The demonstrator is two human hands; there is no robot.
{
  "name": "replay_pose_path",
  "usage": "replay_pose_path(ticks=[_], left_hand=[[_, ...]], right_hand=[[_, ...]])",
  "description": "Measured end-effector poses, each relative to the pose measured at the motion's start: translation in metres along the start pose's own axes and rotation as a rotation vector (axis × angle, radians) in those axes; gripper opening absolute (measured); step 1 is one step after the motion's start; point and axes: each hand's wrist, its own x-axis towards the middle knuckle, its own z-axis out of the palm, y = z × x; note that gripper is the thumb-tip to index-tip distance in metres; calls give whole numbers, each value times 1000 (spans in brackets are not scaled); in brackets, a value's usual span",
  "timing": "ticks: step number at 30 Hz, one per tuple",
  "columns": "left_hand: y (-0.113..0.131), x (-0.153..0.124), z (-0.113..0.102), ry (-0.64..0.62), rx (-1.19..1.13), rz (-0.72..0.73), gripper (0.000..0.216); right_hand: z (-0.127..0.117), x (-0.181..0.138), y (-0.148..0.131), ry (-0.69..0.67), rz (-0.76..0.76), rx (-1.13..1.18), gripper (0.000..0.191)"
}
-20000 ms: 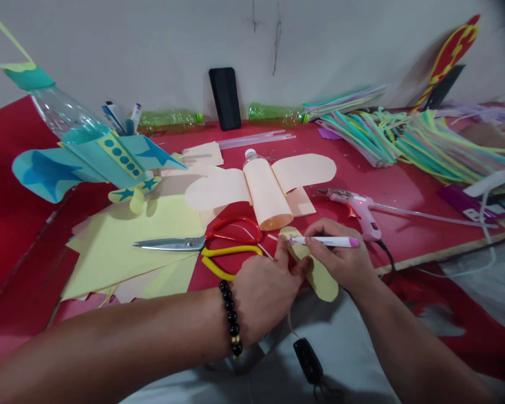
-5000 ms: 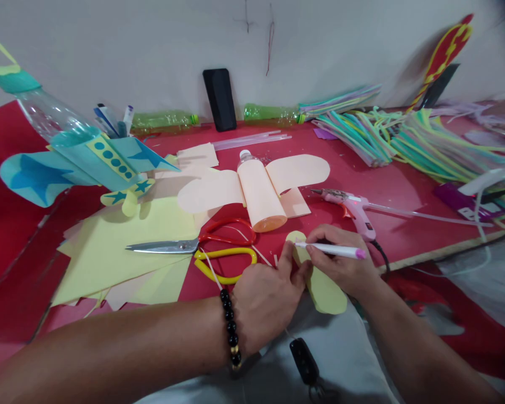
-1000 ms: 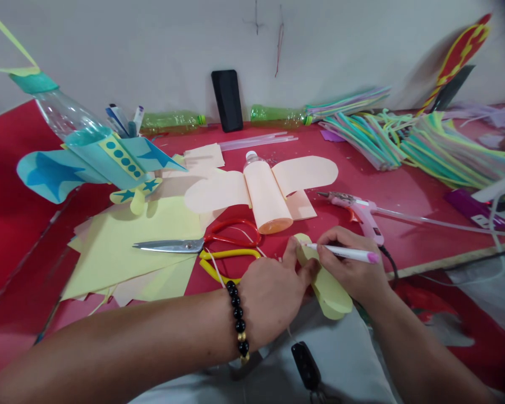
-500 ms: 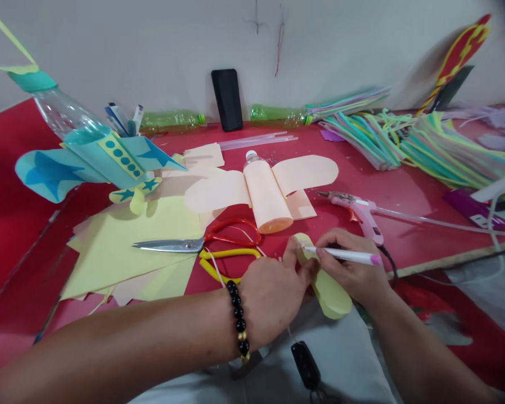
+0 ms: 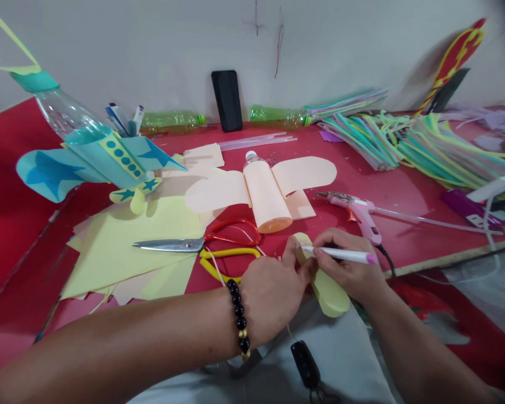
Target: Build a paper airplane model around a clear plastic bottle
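Observation:
A rounded yellow paper strip lies at the front edge of the red table. My left hand, with a black bead bracelet on the wrist, pinches the strip's left side between fingers and thumb. In my right hand is a white marker with a pink end, its tip touching the strip near its upper end. Just beyond stands a bottle wrapped in peach paper, lying on its side with two paper wings. Scissors with red and yellow handles lie left of my left hand.
A pink glue gun lies to the right. Yellow paper sheets and a blue bottle airplane are on the left. A black phone leans on the wall. Bundles of coloured strips fill the back right.
The marker and right hand have shifted very slightly left along the yellow strip. My left hand keeps its hold, and the other things stay where they were.

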Motion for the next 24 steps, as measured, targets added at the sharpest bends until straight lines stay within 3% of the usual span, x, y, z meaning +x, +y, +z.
replay_pose_path(ticks=[12, 24], left_hand=[[1, -1, 1, 21, 15, -7, 51], [1, -1, -2, 2, 15, -9, 52]], right_hand=[[2, 1, 0, -11, -20, -9, 7], [0, -3, 0, 116, 98, -12, 11]])
